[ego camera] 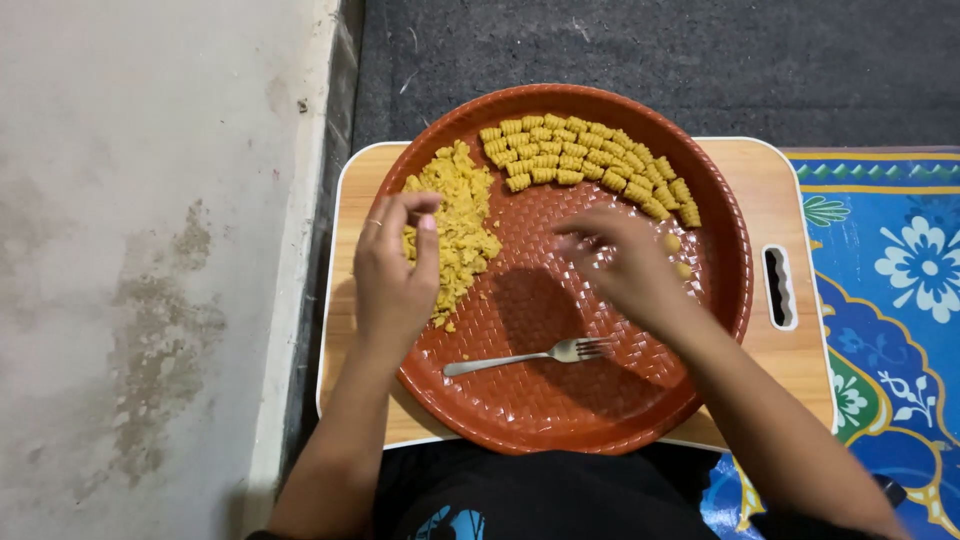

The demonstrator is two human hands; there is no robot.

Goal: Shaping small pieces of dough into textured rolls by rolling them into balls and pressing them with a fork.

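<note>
Left hand [392,268] pinching crumbly yellow dough heap [458,232]; right hand [618,262] (blurred, grip unreadable) over round brown woven-pattern tray [560,400], beside ridged yellow dough pieces [585,160].

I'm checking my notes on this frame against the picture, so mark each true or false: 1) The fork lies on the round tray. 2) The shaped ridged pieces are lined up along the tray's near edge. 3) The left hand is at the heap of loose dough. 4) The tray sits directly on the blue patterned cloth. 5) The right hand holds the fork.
1) True: the fork lies on the tray, in its near half.
2) False: the ridged pieces lie in rows along the far rim.
3) True: the left hand has its fingertips at the dough heap.
4) False: it rests on a wooden board; the cloth lies to the right.
5) False: the right hand, blurred, is apart from the fork.
</note>
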